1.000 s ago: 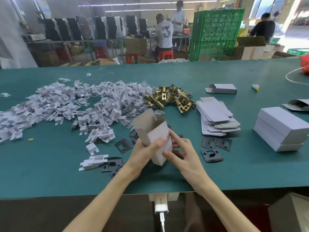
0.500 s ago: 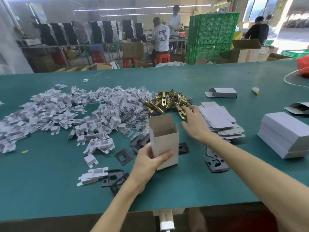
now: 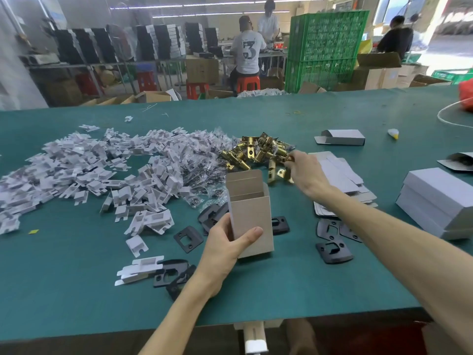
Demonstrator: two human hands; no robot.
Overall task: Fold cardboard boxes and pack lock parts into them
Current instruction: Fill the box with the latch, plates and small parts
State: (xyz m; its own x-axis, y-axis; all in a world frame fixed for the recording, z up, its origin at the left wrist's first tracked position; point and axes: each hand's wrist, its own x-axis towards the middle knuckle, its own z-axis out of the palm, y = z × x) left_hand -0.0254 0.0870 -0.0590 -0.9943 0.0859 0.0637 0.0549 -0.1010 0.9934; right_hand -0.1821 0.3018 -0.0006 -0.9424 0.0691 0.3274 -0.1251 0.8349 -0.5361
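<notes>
Cardboard box [image 3: 252,213] upright, top open, gripped by left hand [image 3: 227,248] fingers [image 3: 225,224], right hand [image 3: 305,175] among brass latches [image 3: 256,152] (hold unclear)

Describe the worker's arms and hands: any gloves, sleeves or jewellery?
No gloves: the left hand and right hand are bare. Both forearms are bare too, with no sleeve, watch, bracelet or ring visible anywhere in view.

head-worn view, looking forward and down, close over green table [image 3: 76,290]
</notes>
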